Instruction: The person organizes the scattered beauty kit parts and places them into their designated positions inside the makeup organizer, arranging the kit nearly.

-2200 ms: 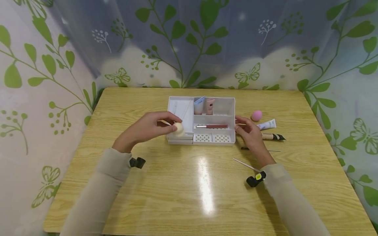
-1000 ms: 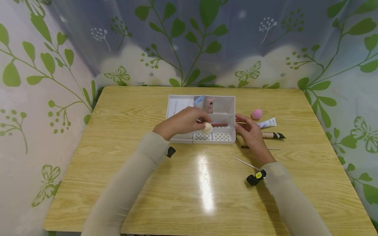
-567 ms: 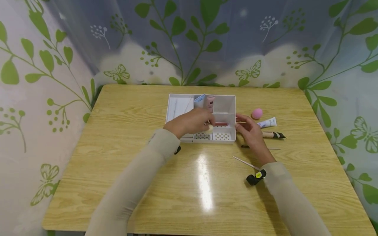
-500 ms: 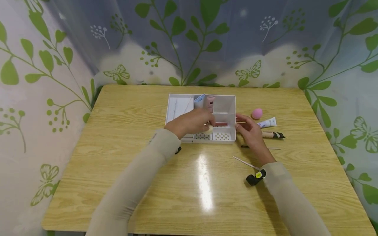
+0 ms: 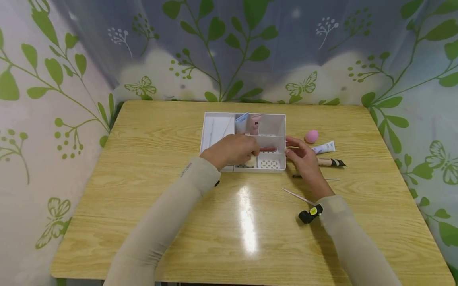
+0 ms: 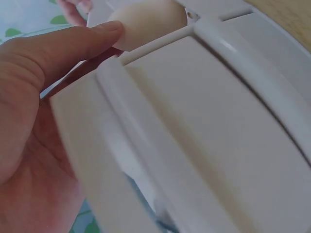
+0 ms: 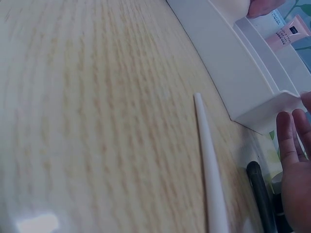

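Note:
A white divided organizer (image 5: pixel 259 171) stands on the wooden table. My left hand (image 5: pixel 234 150) reaches into its front, pinching a cream egg-shaped makeup sponge (image 5: pixel 251 162) down in the small front compartment left of the divider. In the left wrist view the thumb presses on the sponge (image 6: pixel 150 22); the other fingertips are mostly hidden. Extended fingers of my right hand (image 5: pixel 305 163) rest at the organizer's right wall. Behind the left hand, a blue tube (image 5: pixel 241 124) and a pink tube (image 5: pixel 255 125) stand in the back compartment. A reddish slim tube (image 5: pixel 268 149) lies partly hidden in the middle one.
Right of the organizer lie a pink makeup sponge (image 5: pixel 311 136), a white tube (image 5: pixel 324 147) and a beige tube with a black end (image 5: pixel 336 163). Nearer the front are a thin dark-ended stick (image 5: pixel 297 176) and a pale stick (image 5: pixel 295 194), close to my right wrist.
My left hand has carried the cream sponge rightward from over the organizer's left section, then lowered it into the front compartment. The right hand has stayed at the right wall.

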`<state>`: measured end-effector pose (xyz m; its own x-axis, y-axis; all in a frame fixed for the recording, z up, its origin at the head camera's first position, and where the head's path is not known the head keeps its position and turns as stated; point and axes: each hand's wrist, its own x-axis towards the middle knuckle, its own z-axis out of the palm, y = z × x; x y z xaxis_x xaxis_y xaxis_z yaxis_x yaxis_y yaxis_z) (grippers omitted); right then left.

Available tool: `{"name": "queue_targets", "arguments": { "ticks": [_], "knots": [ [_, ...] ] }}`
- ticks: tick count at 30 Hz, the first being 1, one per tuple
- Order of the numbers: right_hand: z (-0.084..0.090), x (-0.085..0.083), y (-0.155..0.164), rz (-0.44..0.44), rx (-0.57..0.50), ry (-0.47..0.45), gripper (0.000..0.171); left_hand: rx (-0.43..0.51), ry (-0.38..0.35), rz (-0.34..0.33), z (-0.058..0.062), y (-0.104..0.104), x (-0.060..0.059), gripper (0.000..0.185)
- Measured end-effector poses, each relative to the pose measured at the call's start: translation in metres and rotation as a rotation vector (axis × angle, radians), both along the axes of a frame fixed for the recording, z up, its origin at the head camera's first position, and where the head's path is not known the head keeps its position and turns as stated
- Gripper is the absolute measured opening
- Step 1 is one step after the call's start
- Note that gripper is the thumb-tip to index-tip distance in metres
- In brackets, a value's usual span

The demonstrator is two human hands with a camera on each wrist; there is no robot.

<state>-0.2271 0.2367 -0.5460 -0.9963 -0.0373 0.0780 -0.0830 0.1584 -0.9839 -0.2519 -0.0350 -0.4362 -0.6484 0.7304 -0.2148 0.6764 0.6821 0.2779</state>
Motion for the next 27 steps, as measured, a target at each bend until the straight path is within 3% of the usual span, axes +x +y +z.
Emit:
{"name": "queue_targets", "arguments": {
  "ticks": [8,17,27],
  "knots": [
    [0.001,0.0,-0.001,-0.004,-0.007,0.006,0.045,-0.054,0.101,-0.057,-0.009,0.001,0.002,0.025],
    [0.001,0.001,0.001,0.002,-0.009,0.011,0.047,0.069,-0.027,0.016,0.002,-0.009,0.001,0.033],
    [-0.002,0.0,0.0,0.001,0.006,0.007,0.046,0.215,-0.016,0.033,0.007,-0.03,0.002,0.024]
  ]
}}
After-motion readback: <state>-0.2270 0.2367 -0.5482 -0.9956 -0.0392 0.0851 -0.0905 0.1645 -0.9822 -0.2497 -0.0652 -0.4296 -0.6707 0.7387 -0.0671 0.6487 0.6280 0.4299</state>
